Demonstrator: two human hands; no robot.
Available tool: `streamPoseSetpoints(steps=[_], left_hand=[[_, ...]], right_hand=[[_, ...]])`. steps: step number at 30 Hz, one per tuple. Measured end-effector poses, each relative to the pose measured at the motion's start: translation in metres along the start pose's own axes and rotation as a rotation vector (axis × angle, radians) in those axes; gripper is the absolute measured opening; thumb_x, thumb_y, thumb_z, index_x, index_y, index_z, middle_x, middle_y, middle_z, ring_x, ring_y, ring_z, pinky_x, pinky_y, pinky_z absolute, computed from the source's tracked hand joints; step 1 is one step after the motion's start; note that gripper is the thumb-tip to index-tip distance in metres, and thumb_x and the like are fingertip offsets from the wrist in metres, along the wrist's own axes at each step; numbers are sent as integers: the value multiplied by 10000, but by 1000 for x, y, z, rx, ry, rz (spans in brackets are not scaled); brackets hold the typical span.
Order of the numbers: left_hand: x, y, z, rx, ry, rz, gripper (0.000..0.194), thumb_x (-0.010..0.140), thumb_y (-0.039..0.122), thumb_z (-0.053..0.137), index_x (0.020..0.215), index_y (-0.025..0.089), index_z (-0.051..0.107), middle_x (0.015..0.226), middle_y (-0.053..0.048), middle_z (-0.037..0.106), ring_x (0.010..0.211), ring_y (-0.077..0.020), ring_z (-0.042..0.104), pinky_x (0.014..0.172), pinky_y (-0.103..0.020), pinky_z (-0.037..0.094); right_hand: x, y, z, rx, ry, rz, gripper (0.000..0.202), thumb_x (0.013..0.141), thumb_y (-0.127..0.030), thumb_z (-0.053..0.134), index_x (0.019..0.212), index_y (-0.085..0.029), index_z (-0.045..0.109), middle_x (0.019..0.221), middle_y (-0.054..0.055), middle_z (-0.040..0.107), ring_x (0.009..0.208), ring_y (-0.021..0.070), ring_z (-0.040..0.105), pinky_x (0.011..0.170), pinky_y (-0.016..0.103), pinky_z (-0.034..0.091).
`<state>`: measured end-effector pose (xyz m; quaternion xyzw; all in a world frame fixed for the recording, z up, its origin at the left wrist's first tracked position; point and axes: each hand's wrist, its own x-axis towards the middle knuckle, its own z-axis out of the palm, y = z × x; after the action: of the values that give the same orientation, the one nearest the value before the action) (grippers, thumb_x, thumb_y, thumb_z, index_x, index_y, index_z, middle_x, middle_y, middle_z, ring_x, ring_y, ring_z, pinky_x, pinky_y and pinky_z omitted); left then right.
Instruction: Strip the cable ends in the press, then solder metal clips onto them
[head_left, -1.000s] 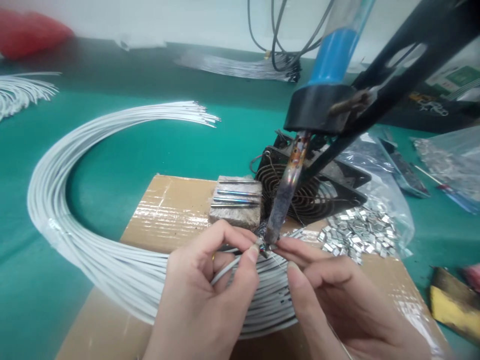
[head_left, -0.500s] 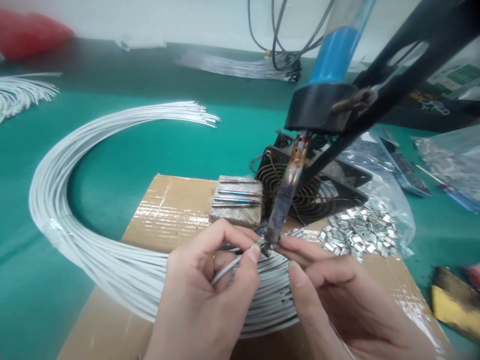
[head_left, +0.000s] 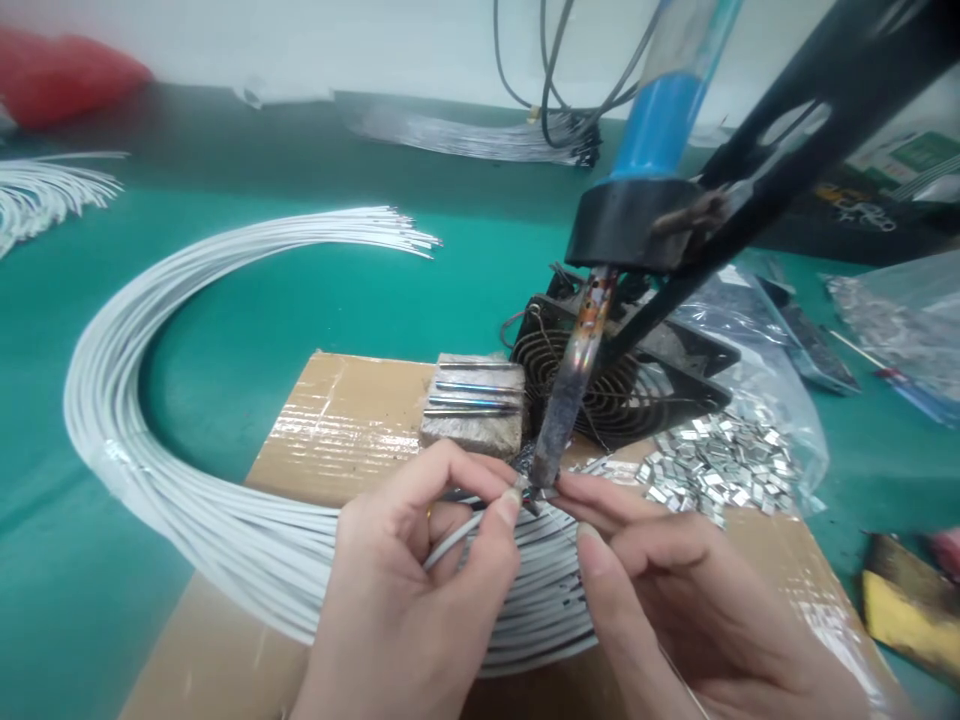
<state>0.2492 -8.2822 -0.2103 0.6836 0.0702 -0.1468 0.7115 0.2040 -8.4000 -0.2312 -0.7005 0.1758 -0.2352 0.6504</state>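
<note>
So the left hand (head_left: 427, 570) has a white cable (head_left: 454, 540) running through its fingers, with thumb and index clamped on it near its end, right under the tip of the soldering iron (head_left: 562, 410). There's a small metal connector (head_left: 543, 493) at that spot too, between the two hands. The right hand (head_left: 690, 590) comes in from the other side, index fingertip up against the connector and thumb held lower, apart from the index. A thin wire (head_left: 684, 684) runs by its palm, but it's kinda blurry, so I can't tell if the fingers are actually closed on it.

The iron slants down from a black bracket (head_left: 780, 170). Under the hands there's a big curved bundle of white cables (head_left: 112, 370), partly on a cardboard sheet (head_left: 337, 420) and partly on the green tabletop (head_left: 225, 340). Just behind the left hand is a grubby block (head_left: 472, 434) with metal rods (head_left: 472, 402) lying across it, and next to that a black fan (head_left: 630, 395). Loose metal clips (head_left: 712, 465) are heaped beyond the right hand, beside a clear plastic bag (head_left: 806, 430). There's also a stained yellow sponge (head_left: 911, 610) off to the right.
</note>
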Motion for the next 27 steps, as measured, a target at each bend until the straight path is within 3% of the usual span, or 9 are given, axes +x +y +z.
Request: streamPoseSetpoints(steps=[8,12,27], left_hand=[[-3,5,2,-13,33,-26,139,912,254,696,781,208,692,965,-19,766,644,-109,646,570,-181,489],[-4,10,8,-35,114,-44,143,863,230,720,730,193,684,903,-17,758,605,-98,613,551,-177,462],[-2,9,8,-40,123,-23,133,826,187,739,703,190,689,829,25,732,582,-62,583,544,-128,447]], right_hand=[[1,-2,2,30,6,24,193,873,-173,757,728,-255,659,1059,-28,839,932,107,802,833,109,597],[0,-3,2,50,2,39,191,870,-167,766,730,-252,667,1065,-34,836,939,104,802,854,105,593],[1,-3,0,22,-17,14,195,891,-156,738,738,-247,661,1086,-29,831,951,103,803,872,107,592]])
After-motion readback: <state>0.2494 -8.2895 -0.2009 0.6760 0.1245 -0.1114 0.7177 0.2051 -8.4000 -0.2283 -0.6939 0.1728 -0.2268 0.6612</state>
